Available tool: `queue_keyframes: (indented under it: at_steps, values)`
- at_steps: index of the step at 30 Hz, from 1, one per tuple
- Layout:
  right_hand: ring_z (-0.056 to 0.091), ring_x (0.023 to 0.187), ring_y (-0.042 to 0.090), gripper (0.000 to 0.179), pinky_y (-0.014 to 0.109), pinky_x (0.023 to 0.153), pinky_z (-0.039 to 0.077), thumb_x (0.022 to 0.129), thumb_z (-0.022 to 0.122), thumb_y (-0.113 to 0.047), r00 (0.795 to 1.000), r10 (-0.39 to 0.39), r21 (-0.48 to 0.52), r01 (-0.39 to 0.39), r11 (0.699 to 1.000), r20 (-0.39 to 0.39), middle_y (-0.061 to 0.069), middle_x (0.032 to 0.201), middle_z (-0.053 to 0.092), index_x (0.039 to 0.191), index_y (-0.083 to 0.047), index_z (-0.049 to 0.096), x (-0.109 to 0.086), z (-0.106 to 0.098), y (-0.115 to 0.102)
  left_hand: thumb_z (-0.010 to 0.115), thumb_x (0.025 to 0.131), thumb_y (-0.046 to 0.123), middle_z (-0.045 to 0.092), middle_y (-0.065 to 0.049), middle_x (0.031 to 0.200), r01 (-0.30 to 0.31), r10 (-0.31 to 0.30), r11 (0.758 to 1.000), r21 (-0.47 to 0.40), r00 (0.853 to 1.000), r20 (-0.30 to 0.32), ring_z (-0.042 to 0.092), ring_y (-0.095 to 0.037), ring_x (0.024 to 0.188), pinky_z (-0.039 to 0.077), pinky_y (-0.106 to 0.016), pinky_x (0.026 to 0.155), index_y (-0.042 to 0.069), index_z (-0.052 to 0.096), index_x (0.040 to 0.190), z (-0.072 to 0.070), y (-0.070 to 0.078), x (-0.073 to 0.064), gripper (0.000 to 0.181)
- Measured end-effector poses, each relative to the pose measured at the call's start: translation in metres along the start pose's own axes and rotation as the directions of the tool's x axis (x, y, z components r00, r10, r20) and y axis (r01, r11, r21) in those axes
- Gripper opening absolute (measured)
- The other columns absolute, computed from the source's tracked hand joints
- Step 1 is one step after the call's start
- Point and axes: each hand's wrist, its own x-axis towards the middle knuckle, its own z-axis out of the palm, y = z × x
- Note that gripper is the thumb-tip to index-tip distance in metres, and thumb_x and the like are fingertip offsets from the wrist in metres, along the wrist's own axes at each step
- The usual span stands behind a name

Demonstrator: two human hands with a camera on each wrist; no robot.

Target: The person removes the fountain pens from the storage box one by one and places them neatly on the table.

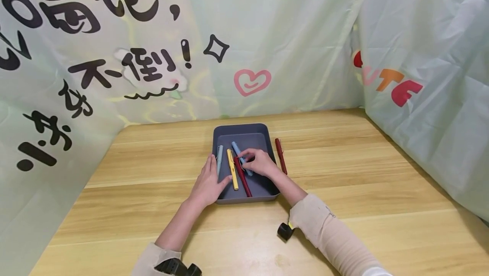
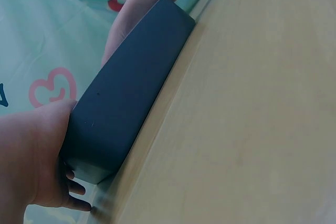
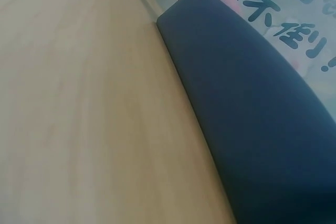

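A dark grey-blue tray [image 1: 244, 129] stands on the wooden table. In the head view it contains a pale blue-green pen [image 1: 220, 157] by the left wall, a yellow pen [image 1: 232, 170], a dark red pen [image 1: 243, 179] and a blue pen [image 1: 235, 147]. My left hand [image 1: 208, 182] grips the tray's left side, fingers along the outer wall and thumb over the rim. Inside the tray, my right hand [image 1: 259, 162] has bent fingers at the blue pen, close to the red pen's upper end; whether it pinches either is unclear. The right wrist view hides its fingertips behind the tray wall.
Another dark red pen [image 1: 280, 156] lies on the table [image 1: 336, 165] just right of the tray. Printed cloth [image 1: 290, 46] hangs behind the table and along its sides. A small black camera [image 1: 285, 231] sits at my right wrist.
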Motion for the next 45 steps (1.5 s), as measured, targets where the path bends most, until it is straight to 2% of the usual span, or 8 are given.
queue_keyframes:
  at_steps: [4, 16, 26, 33, 40, 45]
  values:
    - [0.054, 0.064, 0.016, 0.027, 0.027, 0.058, 0.042, 0.076, 0.069, -0.006, 1.000, -0.007, 0.031, 0.006, 1.000, 0.025, 0.004, 0.080, 0.063, 0.103, -0.009, 0.068, -0.0014, -0.0006, -0.0014, 0.051, 0.090, 0.048, 0.003, -0.020, 0.150, 0.001, -0.001, 1.000, -0.001, 1.000, -0.001, 0.013, -0.035, 0.134, 0.022, -0.048, 0.104, -0.004, 0.004, 0.145, -0.0003, 0.0000, 0.0001, 0.089]
    - [0.055, 0.067, 0.017, 0.026, 0.027, 0.060, 0.043, 0.076, 0.071, -0.007, 0.998, 0.047, 0.102, -0.051, 0.993, 0.041, 0.003, 0.080, 0.062, 0.102, -0.011, 0.069, -0.0009, -0.0005, 0.0009, 0.053, 0.089, 0.047, 0.003, -0.019, 0.151, 0.012, -0.012, 1.000, -0.007, 1.000, 0.002, 0.013, -0.034, 0.135, 0.020, -0.049, 0.104, -0.003, 0.005, 0.145, 0.0008, 0.0002, 0.0013, 0.089]
    - [0.055, 0.070, 0.017, 0.026, 0.026, 0.060, 0.045, 0.082, 0.063, -0.001, 0.994, 0.039, 0.211, -0.060, 0.976, 0.102, 0.007, 0.088, 0.064, 0.107, -0.006, 0.069, -0.0032, -0.0019, 0.0009, 0.052, 0.089, 0.048, 0.003, -0.018, 0.151, 0.019, -0.019, 1.000, -0.010, 1.000, 0.010, 0.013, -0.034, 0.135, 0.020, -0.049, 0.104, -0.002, 0.005, 0.146, 0.0009, -0.0001, 0.0011, 0.089]
    - [0.054, 0.079, 0.020, 0.029, 0.026, 0.063, 0.044, 0.083, 0.059, 0.003, 0.993, 0.025, 0.222, -0.050, 0.974, 0.114, 0.012, 0.099, 0.062, 0.110, -0.004, 0.066, -0.0035, -0.0024, 0.0003, 0.053, 0.089, 0.049, 0.004, -0.019, 0.151, 0.013, -0.013, 1.000, -0.012, 1.000, 0.005, 0.014, -0.035, 0.134, 0.021, -0.049, 0.104, -0.002, 0.005, 0.145, 0.0014, -0.0006, 0.0014, 0.090]
    - [0.051, 0.078, 0.021, 0.031, 0.026, 0.061, 0.043, 0.083, 0.057, 0.005, 0.993, 0.034, 0.235, -0.059, 0.970, 0.111, 0.012, 0.100, 0.059, 0.112, -0.004, 0.064, -0.0033, -0.0025, -0.0024, 0.054, 0.088, 0.048, 0.004, -0.019, 0.151, 0.018, -0.018, 1.000, -0.016, 1.000, 0.005, 0.015, -0.034, 0.134, 0.021, -0.049, 0.104, -0.003, 0.006, 0.145, 0.0007, 0.0000, 0.0011, 0.090]
    - [0.052, 0.077, 0.021, 0.031, 0.026, 0.061, 0.043, 0.084, 0.057, 0.005, 0.996, 0.026, 0.205, -0.044, 0.978, 0.088, 0.014, 0.102, 0.058, 0.112, -0.005, 0.064, -0.0030, -0.0021, -0.0032, 0.054, 0.089, 0.048, 0.004, -0.020, 0.150, 0.013, -0.013, 1.000, -0.012, 1.000, 0.002, 0.015, -0.035, 0.134, 0.021, -0.049, 0.104, -0.003, 0.006, 0.145, 0.0009, 0.0001, 0.0018, 0.090]
